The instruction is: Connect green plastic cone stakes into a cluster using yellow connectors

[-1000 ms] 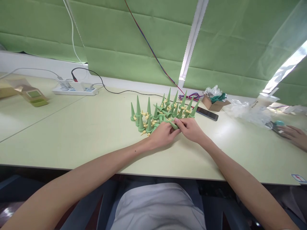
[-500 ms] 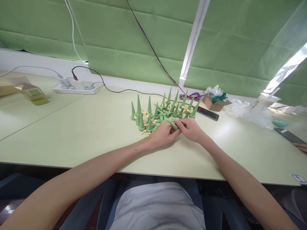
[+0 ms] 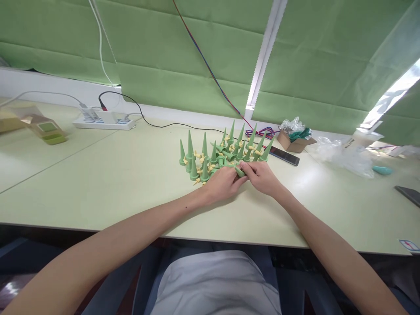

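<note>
- Head view: a green cone (image 3: 239,172) lies between both hands, at the near edge of the cluster; left hand (image 3: 221,183) fingers closed on it, right hand (image 3: 260,176) fingers pinching it.
- Two-handed hold judged to steady a small piece; standing cones (image 3: 193,170) rest on their wide bases on the counter (image 3: 98,183), presumably for stability.
- Right fingertips' exact contact hidden; yellow pieces (image 3: 197,155) partly covered; far-right phone (image 3: 410,195) cut off.
</note>
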Demonstrator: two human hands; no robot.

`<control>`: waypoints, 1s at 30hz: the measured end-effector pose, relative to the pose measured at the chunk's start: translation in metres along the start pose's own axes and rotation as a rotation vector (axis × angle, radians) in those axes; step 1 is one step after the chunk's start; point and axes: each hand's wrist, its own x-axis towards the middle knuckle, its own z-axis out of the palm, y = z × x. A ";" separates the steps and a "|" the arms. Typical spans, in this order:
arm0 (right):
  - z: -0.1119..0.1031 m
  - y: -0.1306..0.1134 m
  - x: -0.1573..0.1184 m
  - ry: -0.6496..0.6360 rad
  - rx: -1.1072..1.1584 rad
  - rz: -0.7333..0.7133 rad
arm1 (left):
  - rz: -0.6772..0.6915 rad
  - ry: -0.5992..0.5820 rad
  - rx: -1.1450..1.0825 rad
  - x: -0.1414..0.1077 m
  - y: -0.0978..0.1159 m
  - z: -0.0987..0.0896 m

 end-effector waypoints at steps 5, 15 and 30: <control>0.000 0.000 0.000 0.010 0.003 -0.002 | -0.009 -0.004 0.014 0.000 0.001 0.000; 0.001 0.001 -0.001 0.010 0.002 0.015 | -0.023 0.021 -0.156 0.000 0.005 0.001; -0.001 -0.003 0.002 0.051 0.045 0.011 | -0.011 0.048 -0.122 0.000 0.004 0.001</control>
